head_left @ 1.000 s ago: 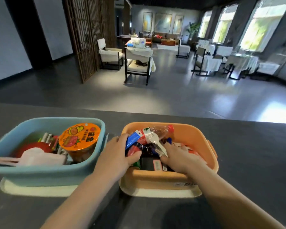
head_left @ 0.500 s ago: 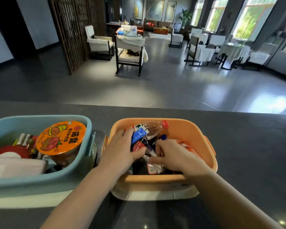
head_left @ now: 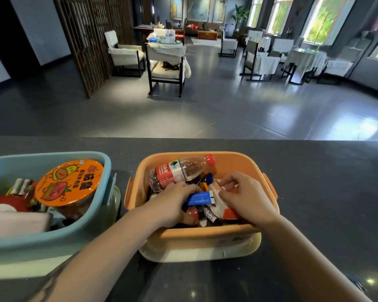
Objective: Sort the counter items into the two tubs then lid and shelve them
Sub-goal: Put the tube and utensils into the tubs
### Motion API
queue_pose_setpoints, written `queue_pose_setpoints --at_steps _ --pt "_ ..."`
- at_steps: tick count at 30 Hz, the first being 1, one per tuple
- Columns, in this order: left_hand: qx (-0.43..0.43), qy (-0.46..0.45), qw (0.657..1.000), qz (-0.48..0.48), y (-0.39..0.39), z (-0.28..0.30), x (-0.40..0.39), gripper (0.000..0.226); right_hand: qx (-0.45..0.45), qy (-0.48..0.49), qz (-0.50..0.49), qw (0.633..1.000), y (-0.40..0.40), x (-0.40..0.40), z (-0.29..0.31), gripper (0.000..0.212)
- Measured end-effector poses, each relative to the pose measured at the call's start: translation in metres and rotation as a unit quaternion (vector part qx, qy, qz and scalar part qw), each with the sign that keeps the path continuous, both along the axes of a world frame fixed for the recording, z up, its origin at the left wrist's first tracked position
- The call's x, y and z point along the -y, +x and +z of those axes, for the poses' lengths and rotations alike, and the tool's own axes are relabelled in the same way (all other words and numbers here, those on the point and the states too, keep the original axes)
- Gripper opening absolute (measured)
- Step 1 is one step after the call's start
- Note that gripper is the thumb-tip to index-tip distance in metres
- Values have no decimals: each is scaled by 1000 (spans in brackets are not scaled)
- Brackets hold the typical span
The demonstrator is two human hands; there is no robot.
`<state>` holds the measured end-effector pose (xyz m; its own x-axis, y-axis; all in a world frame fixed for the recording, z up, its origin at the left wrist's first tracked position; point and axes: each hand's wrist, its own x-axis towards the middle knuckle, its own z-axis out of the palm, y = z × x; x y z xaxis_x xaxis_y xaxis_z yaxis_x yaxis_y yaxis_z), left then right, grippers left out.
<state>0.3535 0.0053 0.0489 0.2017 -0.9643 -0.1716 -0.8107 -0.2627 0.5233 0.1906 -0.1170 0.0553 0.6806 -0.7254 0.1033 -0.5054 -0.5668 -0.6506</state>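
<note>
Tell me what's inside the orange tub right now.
Orange tub: a plastic bottle with a red cap on top, a blue packet, small wrapped items. Both hands cover the rest; the bottom is hidden.
</note>
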Motion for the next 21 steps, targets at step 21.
queue_pose_setpoints --at_steps 21 --pt "23 -125 979 161 1 -10 6 27 -7 -27 -2 1000 8 -14 -12 11"
